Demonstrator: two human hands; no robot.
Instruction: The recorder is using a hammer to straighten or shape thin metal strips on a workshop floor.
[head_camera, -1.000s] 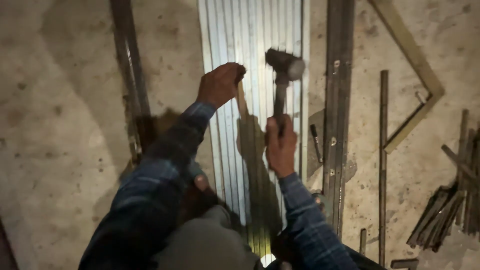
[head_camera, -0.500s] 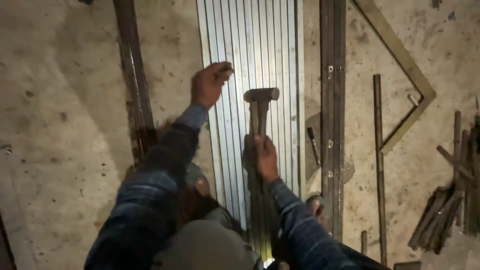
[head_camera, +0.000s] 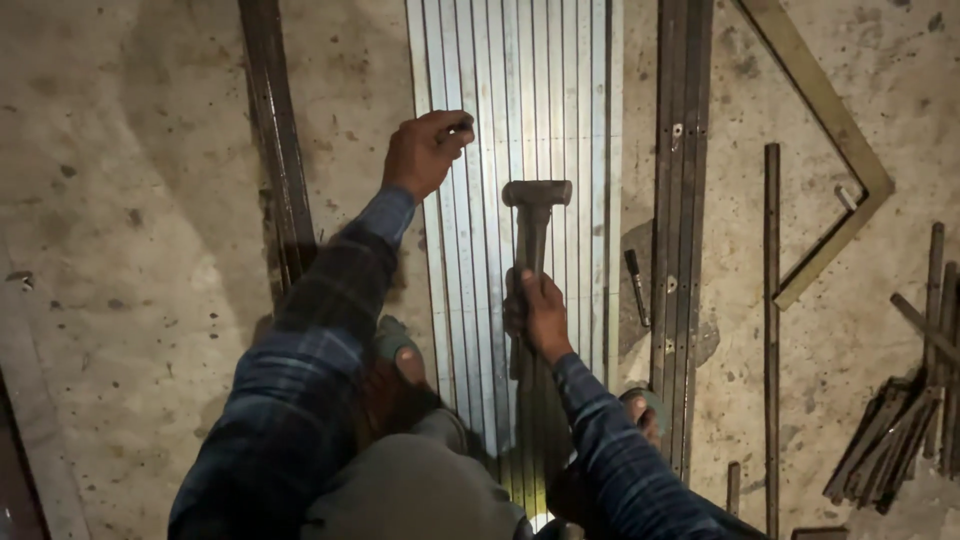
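Gripping 1 grey steel hammer (head_camera: 535, 215), right hand (head_camera: 540, 315) fisted around its handle.
Left hand (head_camera: 425, 152) reaches forward, fingers curled, onto the ribbed silver metal sheet (head_camera: 560, 100).

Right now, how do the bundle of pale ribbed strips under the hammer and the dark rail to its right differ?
The pale ribbed strips are bright and silvery; the dark rail is dull and rusty-looking. The strips form the wider band; the rail is narrower. The hammer in the right hand lies over the strips, and the left hand is at their edge; the rail is untouched. Both lie flat on the concrete floor, roughly parallel.
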